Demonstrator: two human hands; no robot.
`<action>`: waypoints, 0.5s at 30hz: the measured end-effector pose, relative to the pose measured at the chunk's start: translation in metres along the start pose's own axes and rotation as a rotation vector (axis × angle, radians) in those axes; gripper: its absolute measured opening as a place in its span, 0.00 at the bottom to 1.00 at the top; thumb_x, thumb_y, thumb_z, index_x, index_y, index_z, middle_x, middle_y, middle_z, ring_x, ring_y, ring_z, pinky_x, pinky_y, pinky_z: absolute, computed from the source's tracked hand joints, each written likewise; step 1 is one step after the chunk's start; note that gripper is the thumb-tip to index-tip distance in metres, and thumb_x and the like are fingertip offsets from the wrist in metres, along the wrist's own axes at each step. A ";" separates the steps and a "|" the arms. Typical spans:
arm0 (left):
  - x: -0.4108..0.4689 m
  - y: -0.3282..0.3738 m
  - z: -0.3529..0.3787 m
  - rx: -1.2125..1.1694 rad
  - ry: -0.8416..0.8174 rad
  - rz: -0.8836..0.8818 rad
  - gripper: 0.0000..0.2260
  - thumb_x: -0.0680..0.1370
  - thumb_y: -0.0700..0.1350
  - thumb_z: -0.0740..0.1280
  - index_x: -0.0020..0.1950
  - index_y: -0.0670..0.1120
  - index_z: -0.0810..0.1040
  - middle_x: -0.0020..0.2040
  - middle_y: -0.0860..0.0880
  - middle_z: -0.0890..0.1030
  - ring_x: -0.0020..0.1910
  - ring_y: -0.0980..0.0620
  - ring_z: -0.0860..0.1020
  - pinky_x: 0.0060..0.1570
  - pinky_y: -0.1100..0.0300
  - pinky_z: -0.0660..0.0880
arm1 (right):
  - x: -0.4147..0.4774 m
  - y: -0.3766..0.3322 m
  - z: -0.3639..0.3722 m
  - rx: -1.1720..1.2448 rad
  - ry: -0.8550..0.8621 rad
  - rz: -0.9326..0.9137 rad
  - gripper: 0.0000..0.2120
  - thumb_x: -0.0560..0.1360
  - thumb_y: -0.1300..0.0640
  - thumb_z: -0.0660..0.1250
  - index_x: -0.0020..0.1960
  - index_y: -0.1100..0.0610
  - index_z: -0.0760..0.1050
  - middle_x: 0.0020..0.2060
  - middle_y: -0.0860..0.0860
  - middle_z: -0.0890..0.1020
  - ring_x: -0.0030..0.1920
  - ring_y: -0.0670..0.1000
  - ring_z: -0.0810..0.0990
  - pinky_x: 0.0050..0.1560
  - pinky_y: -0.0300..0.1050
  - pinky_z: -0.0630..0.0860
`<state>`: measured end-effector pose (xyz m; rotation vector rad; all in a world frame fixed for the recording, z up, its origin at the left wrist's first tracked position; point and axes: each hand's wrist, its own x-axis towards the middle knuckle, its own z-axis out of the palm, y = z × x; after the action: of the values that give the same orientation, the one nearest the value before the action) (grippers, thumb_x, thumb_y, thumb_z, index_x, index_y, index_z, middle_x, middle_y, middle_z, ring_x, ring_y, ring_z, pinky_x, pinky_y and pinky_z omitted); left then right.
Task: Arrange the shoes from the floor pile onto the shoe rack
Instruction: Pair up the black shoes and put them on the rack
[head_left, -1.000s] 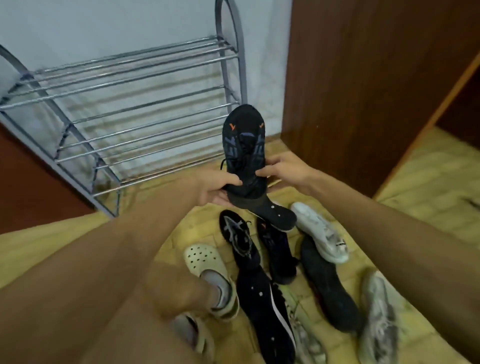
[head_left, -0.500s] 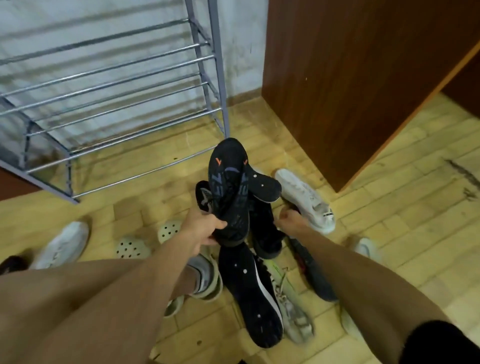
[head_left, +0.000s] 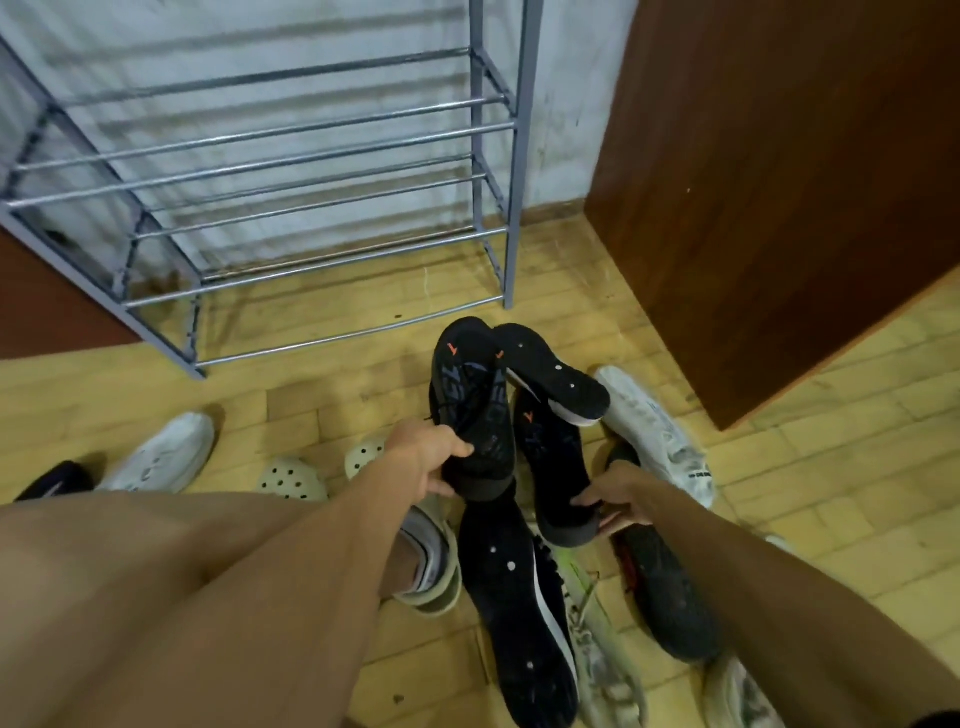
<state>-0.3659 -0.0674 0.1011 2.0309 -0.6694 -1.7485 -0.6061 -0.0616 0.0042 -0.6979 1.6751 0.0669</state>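
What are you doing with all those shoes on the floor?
A person is sorting a pile of shoes on the floor. The left hand holds one black shoe, sole up, and the right hand grips a matching black shoe beside it. The metal rack stands just ahead, with no shoes on the bars in view.

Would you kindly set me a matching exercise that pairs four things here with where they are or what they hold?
1 left hand
2 right hand
3 rack
4 striped shoe

a stands against the wall
b lies on the floor
c holds the left black shoe
d holds the right black shoe

Pairs: 1c, 2d, 3a, 4b
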 end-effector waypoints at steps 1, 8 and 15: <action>-0.002 0.001 0.002 -0.019 -0.003 -0.005 0.20 0.74 0.31 0.68 0.66 0.35 0.71 0.66 0.39 0.74 0.64 0.37 0.74 0.57 0.43 0.77 | -0.009 -0.001 -0.007 -0.065 -0.009 -0.003 0.22 0.74 0.66 0.70 0.66 0.66 0.69 0.68 0.63 0.71 0.63 0.65 0.75 0.55 0.57 0.79; -0.027 0.010 0.027 -0.146 -0.002 -0.023 0.23 0.74 0.31 0.68 0.68 0.36 0.69 0.69 0.37 0.70 0.67 0.37 0.71 0.60 0.39 0.74 | -0.078 -0.006 -0.059 -0.344 0.002 0.002 0.26 0.74 0.63 0.71 0.69 0.68 0.69 0.67 0.63 0.73 0.63 0.63 0.77 0.55 0.55 0.80; -0.034 0.010 0.026 -0.223 0.026 -0.002 0.23 0.75 0.30 0.68 0.69 0.35 0.68 0.68 0.37 0.72 0.66 0.37 0.73 0.63 0.41 0.72 | -0.106 -0.026 -0.064 -0.185 0.091 -0.230 0.25 0.71 0.65 0.73 0.66 0.67 0.73 0.58 0.63 0.81 0.50 0.59 0.83 0.44 0.49 0.84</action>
<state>-0.3962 -0.0555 0.1298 1.8996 -0.4421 -1.7109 -0.6437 -0.0665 0.1248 -1.0427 1.6781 0.0268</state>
